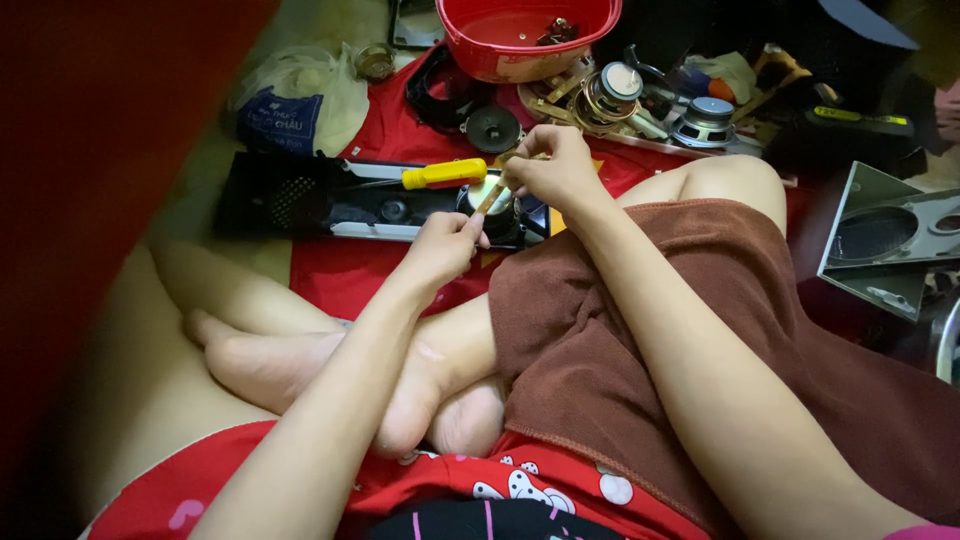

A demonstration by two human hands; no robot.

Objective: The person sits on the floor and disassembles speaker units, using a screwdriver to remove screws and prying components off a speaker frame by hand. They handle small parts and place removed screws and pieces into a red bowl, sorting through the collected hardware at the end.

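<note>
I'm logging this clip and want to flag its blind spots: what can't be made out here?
Head view only:
- Thin brass strip: its ends are hidden by the right hand and left hand.
- Speaker part below: mostly covered by both hands.
- Red bowl: cut by the top edge; contents too small.
- Left side: blocked by a blurred red shape.

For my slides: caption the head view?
Both hands work a thin strip over a small speaker beside a yellow-handled screwdriver.

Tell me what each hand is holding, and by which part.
Both hands pinch one thin tan strip over a round speaker part: right hand at its upper end, left hand near its lower end.
</note>
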